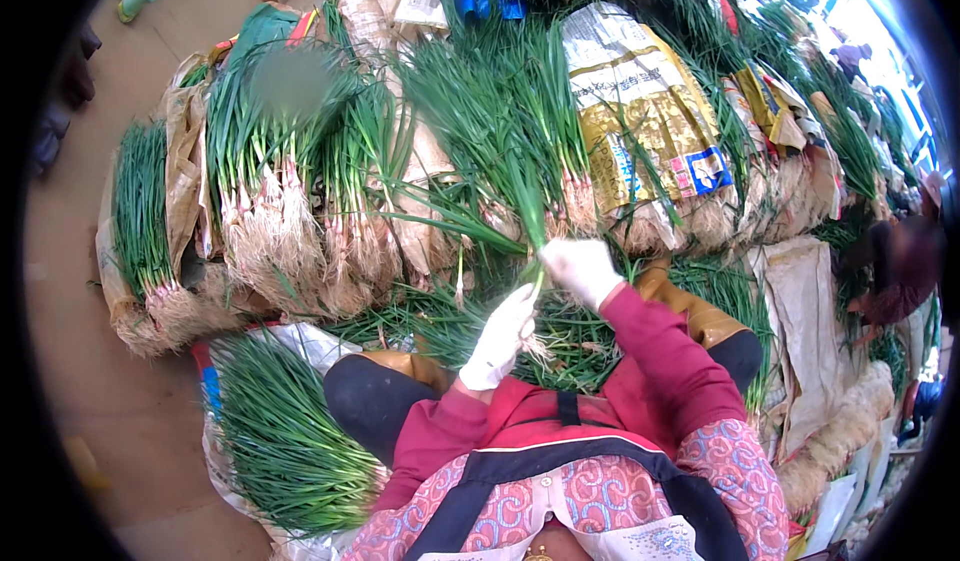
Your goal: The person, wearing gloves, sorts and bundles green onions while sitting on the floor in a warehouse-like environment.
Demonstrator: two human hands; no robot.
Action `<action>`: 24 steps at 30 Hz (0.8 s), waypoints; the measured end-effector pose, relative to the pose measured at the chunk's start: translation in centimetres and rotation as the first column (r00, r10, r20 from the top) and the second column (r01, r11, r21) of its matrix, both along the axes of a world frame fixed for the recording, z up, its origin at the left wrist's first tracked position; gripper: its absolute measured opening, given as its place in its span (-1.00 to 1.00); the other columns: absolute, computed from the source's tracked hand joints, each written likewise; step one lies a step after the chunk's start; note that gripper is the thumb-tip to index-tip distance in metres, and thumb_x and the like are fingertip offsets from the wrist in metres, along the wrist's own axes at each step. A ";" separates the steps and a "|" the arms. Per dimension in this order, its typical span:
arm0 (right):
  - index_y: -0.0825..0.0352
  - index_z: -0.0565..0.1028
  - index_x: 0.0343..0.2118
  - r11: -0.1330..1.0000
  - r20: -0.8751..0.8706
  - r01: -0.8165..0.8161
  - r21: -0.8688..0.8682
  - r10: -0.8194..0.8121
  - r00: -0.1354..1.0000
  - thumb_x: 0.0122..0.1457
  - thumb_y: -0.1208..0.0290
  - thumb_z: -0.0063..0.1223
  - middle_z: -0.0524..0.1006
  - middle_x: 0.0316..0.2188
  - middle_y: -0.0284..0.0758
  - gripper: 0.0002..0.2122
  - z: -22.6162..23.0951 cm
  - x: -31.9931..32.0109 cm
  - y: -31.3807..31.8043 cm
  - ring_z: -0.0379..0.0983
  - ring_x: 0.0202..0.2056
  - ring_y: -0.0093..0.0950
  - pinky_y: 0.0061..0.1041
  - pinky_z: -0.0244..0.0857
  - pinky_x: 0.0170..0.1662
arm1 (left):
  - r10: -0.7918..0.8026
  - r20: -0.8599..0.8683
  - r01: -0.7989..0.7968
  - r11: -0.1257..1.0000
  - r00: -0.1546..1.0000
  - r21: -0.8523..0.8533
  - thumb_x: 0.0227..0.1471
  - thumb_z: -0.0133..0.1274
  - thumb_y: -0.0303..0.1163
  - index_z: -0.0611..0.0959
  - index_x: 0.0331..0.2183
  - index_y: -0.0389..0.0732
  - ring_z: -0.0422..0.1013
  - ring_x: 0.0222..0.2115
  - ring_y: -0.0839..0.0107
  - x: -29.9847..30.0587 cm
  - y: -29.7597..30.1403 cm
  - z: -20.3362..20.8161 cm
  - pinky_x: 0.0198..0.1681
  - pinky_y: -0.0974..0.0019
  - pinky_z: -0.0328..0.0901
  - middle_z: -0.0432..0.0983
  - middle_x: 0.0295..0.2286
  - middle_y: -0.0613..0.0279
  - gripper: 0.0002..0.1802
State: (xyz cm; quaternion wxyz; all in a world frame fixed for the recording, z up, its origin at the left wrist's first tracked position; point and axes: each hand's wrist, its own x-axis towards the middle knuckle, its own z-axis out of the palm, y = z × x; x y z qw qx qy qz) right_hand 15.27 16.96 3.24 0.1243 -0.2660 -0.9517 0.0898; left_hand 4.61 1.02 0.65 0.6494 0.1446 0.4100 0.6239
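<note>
In a white glove, my left hand is closed around the lower stem of a green garlic plant. Its pale roots hang below the fist and its long leaves fan away from me. My right hand, gloved in white too and slightly blurred, is closed against the stem just above the left; what its fingers pinch is hidden. Loose green leaves lie heaped beneath both hands, between my knees. Beyond them stand rooted green garlic bundles, roots toward me.
A large green garlic bundle lies on sacking by my left knee. More bundles line the far left. A gold and white printed sack covers plants ahead. Another person is at the far right, beyond a beige sack.
</note>
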 end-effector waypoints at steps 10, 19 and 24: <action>0.22 0.55 -0.28 0.847 0.857 0.495 -0.195 -0.098 0.505 0.10 0.24 -0.22 0.52 -0.24 -0.17 -0.71 -10.9 16.1 2.6 0.48 -0.24 -0.23 -0.32 0.31 -0.11 | -0.105 0.513 -0.177 0.864 0.852 0.471 0.08 -0.08 -0.35 0.20 0.10 -0.24 0.44 -0.48 0.25 -2.7 -2.6 4.9 -0.11 -0.19 0.21 0.50 -0.51 0.17 -0.44; 0.23 0.50 -0.34 0.811 0.033 0.393 -0.433 -0.422 0.906 0.12 0.17 -0.16 0.52 -0.42 -0.15 -0.73 -7.2 -0.4 1.2 0.45 -0.33 -0.17 -0.27 0.30 -0.22 | 0.135 0.161 -0.139 0.990 0.978 0.011 -0.19 0.00 -0.62 0.47 -0.19 -0.29 0.34 -0.17 0.27 -1.5 -1.0 0.8 -0.09 0.25 0.24 0.34 -0.11 -0.01 -0.61; 0.32 0.51 -0.39 0.735 0.266 0.540 -0.410 -0.470 0.842 0.11 0.19 -0.09 0.54 -0.41 -0.16 -0.72 -13.7 -3.4 3.8 0.47 -0.32 -0.22 -0.32 0.31 -0.24 | 0.063 0.294 -0.072 0.997 0.954 0.021 -0.13 -0.07 -0.54 0.32 -0.03 -0.24 0.28 -0.67 0.52 -1.8 0.1 -0.2 -0.57 0.41 0.27 0.46 -0.28 0.01 -0.48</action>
